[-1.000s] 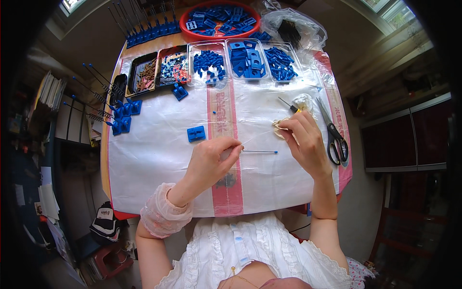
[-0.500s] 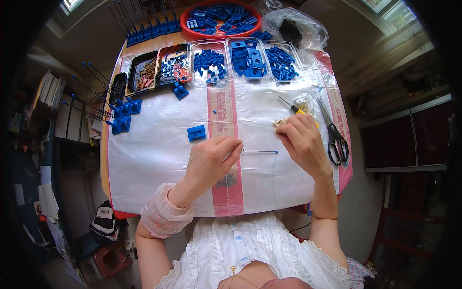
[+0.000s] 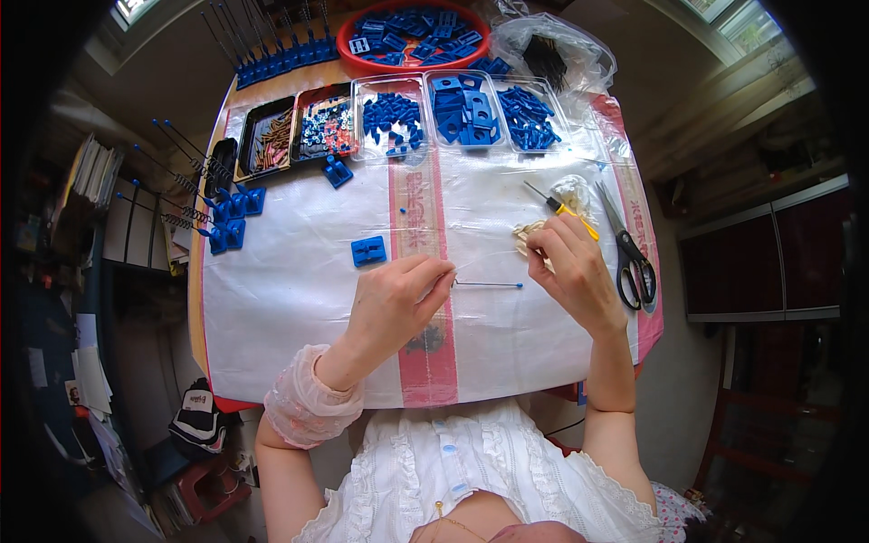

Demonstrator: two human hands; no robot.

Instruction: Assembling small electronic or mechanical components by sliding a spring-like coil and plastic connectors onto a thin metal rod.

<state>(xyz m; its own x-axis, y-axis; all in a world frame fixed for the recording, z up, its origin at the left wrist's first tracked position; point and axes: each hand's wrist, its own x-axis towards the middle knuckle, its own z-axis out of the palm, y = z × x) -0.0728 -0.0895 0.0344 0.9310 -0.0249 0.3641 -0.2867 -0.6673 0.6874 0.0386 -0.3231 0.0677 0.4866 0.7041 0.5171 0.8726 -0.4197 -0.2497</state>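
Note:
My left hand (image 3: 398,299) is closed in a pinch on one end of a thin metal rod (image 3: 489,284). The rod points right, with a small blue tip at its far end. My right hand (image 3: 577,279) is pinched too, held apart to the right, and a faint pale thread (image 3: 493,264) seems to stretch between the hands. Just beyond the right fingers lie a yellow-and-black screwdriver (image 3: 554,204) and a cream-white bundle of string (image 3: 572,190). A square blue plastic piece (image 3: 368,251) rests beyond my left hand.
Trays of screws (image 3: 273,140), small nuts (image 3: 326,122) and blue parts (image 3: 466,110) line the back, before a red basin (image 3: 415,68). Black-handled scissors (image 3: 634,267) lie at right. Blue stands with springy rods (image 3: 226,217) are at left, beside a lone blue piece (image 3: 338,170).
My right hand has shifted slightly right, its fingers curled a little more. My left hand and the rod stay nearly in place.

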